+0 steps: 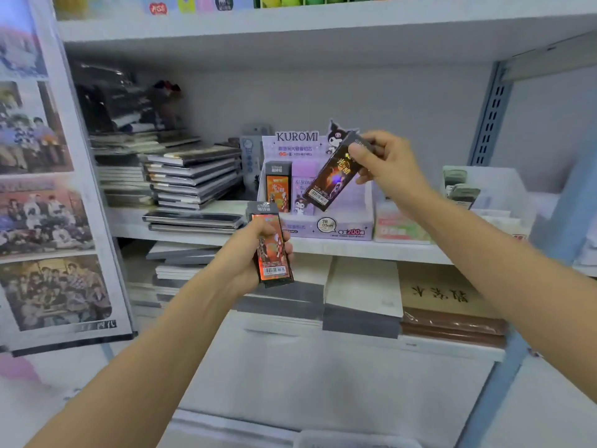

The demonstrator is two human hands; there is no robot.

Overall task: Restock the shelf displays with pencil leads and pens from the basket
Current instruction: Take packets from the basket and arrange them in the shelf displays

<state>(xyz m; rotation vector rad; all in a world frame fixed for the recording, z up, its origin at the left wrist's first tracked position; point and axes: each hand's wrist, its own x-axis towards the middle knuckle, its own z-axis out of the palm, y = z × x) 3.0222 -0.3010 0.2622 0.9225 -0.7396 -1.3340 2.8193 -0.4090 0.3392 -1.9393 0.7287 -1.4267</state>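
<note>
White shelf (355, 251) carries the purple display box (352, 221); the right hand (387, 166) pinches a lead pack (329, 179) tilted over it, lower end aimed inside. The left hand (244, 253) grips spare packs (274, 255), farther below.

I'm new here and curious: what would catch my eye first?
The right hand pinches a dark pack, tilted, above the purple Kuromi display box on the middle shelf. The left hand grips an orange pack lower, in front of the shelf edge. A third pack stands upright in the box's left side.
</note>
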